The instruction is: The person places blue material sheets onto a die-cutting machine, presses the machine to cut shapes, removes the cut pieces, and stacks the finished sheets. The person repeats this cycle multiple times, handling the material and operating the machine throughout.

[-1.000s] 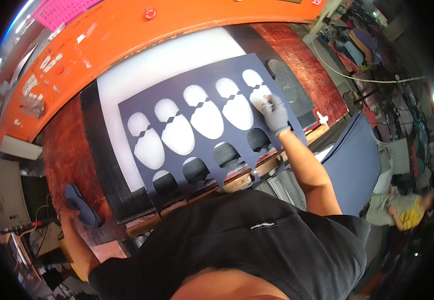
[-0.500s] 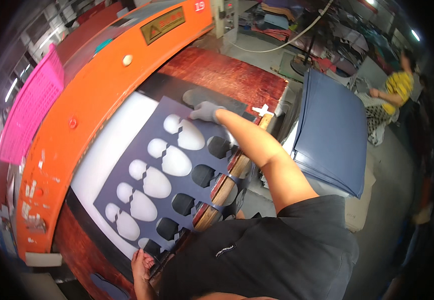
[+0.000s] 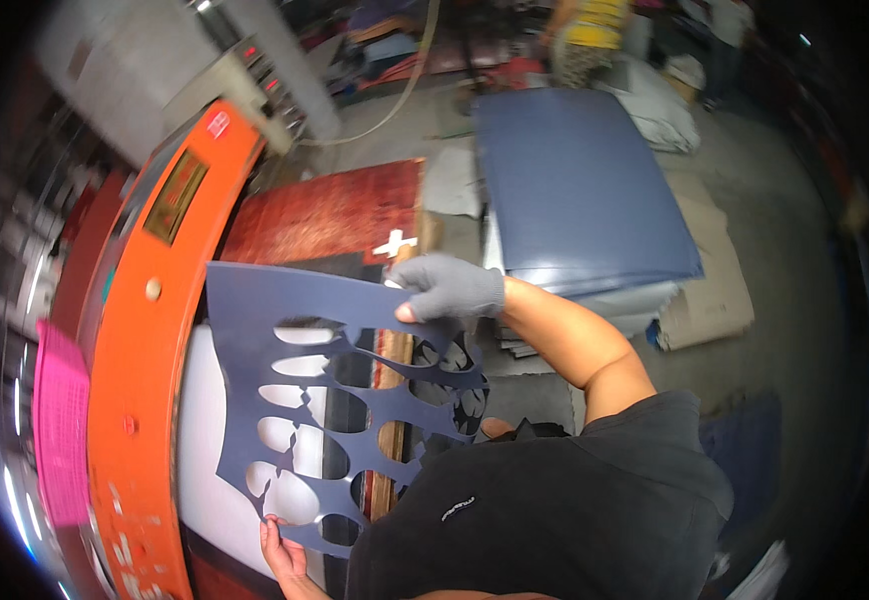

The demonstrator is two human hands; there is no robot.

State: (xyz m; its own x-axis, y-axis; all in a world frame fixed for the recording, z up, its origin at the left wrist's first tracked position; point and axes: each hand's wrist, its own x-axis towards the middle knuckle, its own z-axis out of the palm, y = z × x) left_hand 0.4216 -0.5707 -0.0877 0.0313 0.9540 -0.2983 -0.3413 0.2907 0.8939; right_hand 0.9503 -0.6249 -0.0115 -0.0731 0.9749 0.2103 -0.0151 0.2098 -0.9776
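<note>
A dark blue sheet [image 3: 238,375], pierced by rows of rounded cut-out holes, hangs raised and bent in front of me. My right hand [image 3: 445,288], in a grey glove, closes on its far right edge with the thumb on top. At the sheet's near left edge, my bare left hand [image 3: 283,548] pinches the material between thumb and fingers. Through the holes show a white board [image 3: 200,430] under the sheet and a wooden strip [image 3: 391,440] along the table's edge.
The orange machine beam [image 3: 135,350] runs along the left, with a pink basket [image 3: 63,430] beyond it. A reddish board [image 3: 325,210] lies at the far side. A stack of uncut blue sheets [image 3: 580,190] stands at the right. A person in yellow [image 3: 600,22] is farther back.
The cut sheet, flat on the white board before, is lifted and drawn toward me. My right hand has come nearer with its edge. My view has turned right.
</note>
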